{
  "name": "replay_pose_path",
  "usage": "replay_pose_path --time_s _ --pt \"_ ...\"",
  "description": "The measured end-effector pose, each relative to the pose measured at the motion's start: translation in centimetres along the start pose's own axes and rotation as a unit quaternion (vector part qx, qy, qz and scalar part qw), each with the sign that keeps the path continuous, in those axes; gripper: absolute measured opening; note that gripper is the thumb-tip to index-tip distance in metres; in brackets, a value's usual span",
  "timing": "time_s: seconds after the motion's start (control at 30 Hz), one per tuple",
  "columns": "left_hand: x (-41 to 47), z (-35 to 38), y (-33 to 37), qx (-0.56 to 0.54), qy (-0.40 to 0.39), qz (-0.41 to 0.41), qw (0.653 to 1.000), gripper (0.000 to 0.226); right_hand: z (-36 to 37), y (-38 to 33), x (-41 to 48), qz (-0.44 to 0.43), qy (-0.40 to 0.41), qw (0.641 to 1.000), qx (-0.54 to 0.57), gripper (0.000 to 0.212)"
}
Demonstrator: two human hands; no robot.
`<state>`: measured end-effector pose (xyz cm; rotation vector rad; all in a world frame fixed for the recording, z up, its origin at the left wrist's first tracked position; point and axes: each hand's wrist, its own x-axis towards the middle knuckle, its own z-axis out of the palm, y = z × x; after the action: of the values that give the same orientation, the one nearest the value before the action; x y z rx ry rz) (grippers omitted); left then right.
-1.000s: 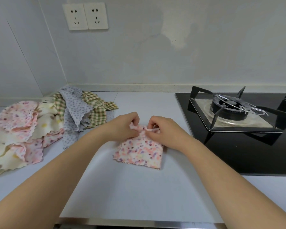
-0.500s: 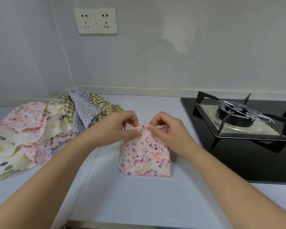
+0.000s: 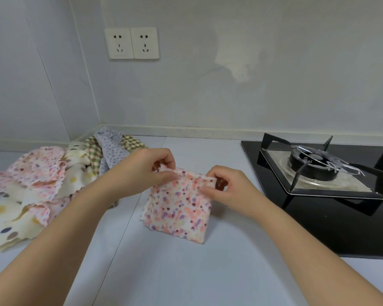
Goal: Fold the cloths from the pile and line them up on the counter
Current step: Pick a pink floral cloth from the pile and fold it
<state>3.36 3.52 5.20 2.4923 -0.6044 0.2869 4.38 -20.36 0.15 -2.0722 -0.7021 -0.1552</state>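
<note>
A small folded pink cloth with purple and orange hearts (image 3: pixel 179 208) hangs from my two hands over the middle of the pale counter (image 3: pixel 186 272); its lower scalloped edge touches the surface. My left hand (image 3: pixel 146 171) pinches its far left corner. My right hand (image 3: pixel 226 186) pinches its far right corner. The pile of unfolded cloths (image 3: pixel 40 184) lies at the left: pink floral, cream with dots, green check and grey floral pieces overlap one another.
A black glass gas hob (image 3: pixel 332 195) with a burner and pan supports fills the right side of the counter. A wall with two white sockets (image 3: pixel 132 43) stands behind. The counter's corner lies at the far left.
My hands have moved apart along the cloth's far edge and lifted it, so the folded cloth now hangs as a wider square. The view has tilted up slightly.
</note>
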Motion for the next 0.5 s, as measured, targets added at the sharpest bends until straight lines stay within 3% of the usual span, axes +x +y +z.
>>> replay_pose_path --time_s 0.23,0.33,0.43,0.5 --pt "-0.4 -1.7 1.4 0.021 0.04 0.018 0.999 0.017 0.0 -0.3 0.0 -0.059 0.123 0.99 -0.023 0.013" --pt "-0.4 -1.6 1.5 0.036 0.065 0.033 0.997 0.017 -0.1 -0.8 0.1 -0.068 0.168 0.983 -0.001 0.022" --pt "-0.4 -1.4 1.6 0.042 0.095 0.046 0.994 0.024 -0.4 -0.9 0.1 -0.034 0.167 0.984 0.057 0.037" --pt "-0.3 -1.3 1.5 0.054 0.089 0.04 0.994 0.031 -0.5 -0.6 0.4 -0.013 0.146 0.987 0.064 0.026"
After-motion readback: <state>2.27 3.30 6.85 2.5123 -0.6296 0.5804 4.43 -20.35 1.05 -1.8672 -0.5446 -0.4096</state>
